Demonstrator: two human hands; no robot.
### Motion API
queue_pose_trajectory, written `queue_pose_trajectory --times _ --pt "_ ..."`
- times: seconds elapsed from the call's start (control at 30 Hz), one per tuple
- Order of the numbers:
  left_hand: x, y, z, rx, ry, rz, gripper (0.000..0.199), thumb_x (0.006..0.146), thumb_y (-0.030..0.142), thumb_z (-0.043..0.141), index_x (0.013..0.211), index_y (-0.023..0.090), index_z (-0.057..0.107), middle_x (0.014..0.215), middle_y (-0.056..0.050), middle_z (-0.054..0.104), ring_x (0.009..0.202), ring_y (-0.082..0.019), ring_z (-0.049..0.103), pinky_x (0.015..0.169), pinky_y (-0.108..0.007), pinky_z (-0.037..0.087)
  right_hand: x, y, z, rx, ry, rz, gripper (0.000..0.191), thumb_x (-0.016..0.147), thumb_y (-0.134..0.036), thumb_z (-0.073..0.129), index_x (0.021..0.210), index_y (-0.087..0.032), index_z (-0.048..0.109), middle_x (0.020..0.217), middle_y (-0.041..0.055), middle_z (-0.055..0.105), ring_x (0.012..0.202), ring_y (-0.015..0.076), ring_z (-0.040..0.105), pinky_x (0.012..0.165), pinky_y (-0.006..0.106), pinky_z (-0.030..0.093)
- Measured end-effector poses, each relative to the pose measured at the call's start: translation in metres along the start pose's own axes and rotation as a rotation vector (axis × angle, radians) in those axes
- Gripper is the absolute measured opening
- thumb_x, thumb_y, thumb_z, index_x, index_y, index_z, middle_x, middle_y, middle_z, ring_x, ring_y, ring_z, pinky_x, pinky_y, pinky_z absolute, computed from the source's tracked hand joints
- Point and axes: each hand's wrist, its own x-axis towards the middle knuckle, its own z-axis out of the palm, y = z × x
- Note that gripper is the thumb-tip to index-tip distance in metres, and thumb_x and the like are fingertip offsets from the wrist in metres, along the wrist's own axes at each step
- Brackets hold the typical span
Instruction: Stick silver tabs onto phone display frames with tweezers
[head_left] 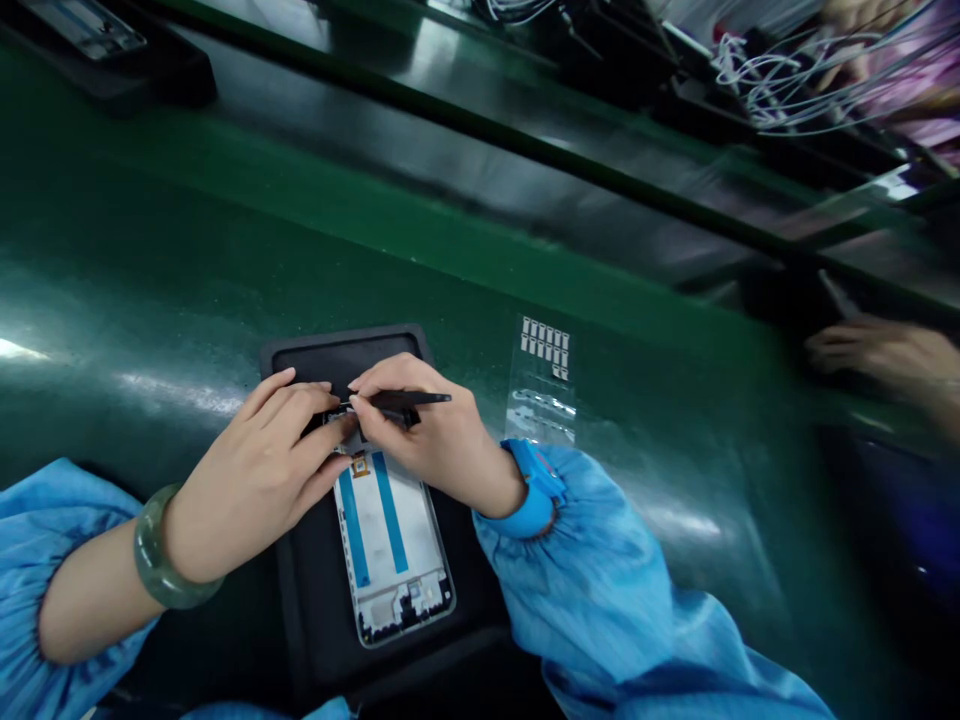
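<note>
A phone housing [375, 520], silver inside with two blue strips and a small gold-coloured connector, lies tilted on a black tray [304, 610]. My left hand [262, 450] is palm down at its upper left, the fingers bent over the top end and the thumb by the left edge. Slim black tweezers [409, 398] are pinched between thumb and index finger of my right hand [435, 430], over the housing's top end. Both hands' fingertips almost meet there. Whatever small part lies under the fingertips is hidden.
A clear sheet with rows of small silver stickers [545, 340] lies right of the tray on the green bench [450, 280]. Another tray [172, 75] holds a phone at upper left. Another person's blurred hand [885, 350] is at right. White cables [772, 85] are bundled at upper right.
</note>
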Motion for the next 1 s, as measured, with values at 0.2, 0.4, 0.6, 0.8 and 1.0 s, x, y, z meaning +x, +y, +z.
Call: queue_pose_trajectory --times 0.2,0.4,0.6,0.8,1.0 --pt "-0.0005 -0.0031 0.0008 0.023 -0.011 0.028 0.022 0.086 0.024 0.049 0.104 0.016 0.059 0.110 -0.011 0.056 0.111 -0.026 0.051 0.102 -0.052 0.035 0.0027 0.0018 0.0029 0.004 0.002 -0.023 0.006 0.084 -0.016 0.053 0.086 -0.020 0.052 0.085 0.0029 0.060 0.082 0.0135 0.059 0.076 0.027 0.052" --pt "-0.0006 -0.0039 -0.0016 0.021 -0.037 0.023 0.030 0.087 0.034 0.050 0.111 0.017 0.057 0.112 -0.011 0.056 0.112 -0.026 0.050 0.102 -0.052 0.035 0.0042 0.0055 0.0050 0.151 0.052 0.180 0.005 0.083 -0.019 0.053 0.086 -0.019 0.049 0.082 0.0000 0.056 0.068 0.0083 0.057 0.058 0.019 0.052" --pt "-0.0013 -0.0028 -0.0028 0.013 -0.043 0.009 0.033 0.086 0.036 0.051 0.112 0.016 0.057 0.113 -0.011 0.056 0.112 -0.026 0.050 0.104 -0.051 0.033 0.0010 0.0034 0.0044 0.097 0.114 0.153 0.005 0.082 -0.016 0.054 0.084 -0.018 0.050 0.079 -0.0008 0.053 0.067 0.0076 0.057 0.060 0.018 0.052" --pt "-0.0015 -0.0025 -0.0012 -0.003 -0.030 0.007 0.035 0.086 0.036 0.051 0.113 0.015 0.057 0.112 -0.012 0.056 0.113 -0.026 0.050 0.104 -0.051 0.033 -0.0018 0.0045 0.0009 0.139 0.146 0.160 0.008 0.080 -0.013 0.055 0.084 -0.018 0.050 0.080 -0.0009 0.053 0.066 0.0072 0.058 0.056 0.017 0.051" --pt "-0.0013 -0.0020 -0.0011 -0.003 -0.027 0.008 0.036 0.086 0.037 0.050 0.112 0.014 0.057 0.110 -0.012 0.056 0.113 -0.026 0.050 0.104 -0.050 0.033 -0.0021 0.0044 0.0002 0.117 0.117 0.135 0.008 0.080 -0.014 0.056 0.085 -0.019 0.051 0.080 0.0000 0.055 0.068 0.0083 0.058 0.055 0.018 0.052"
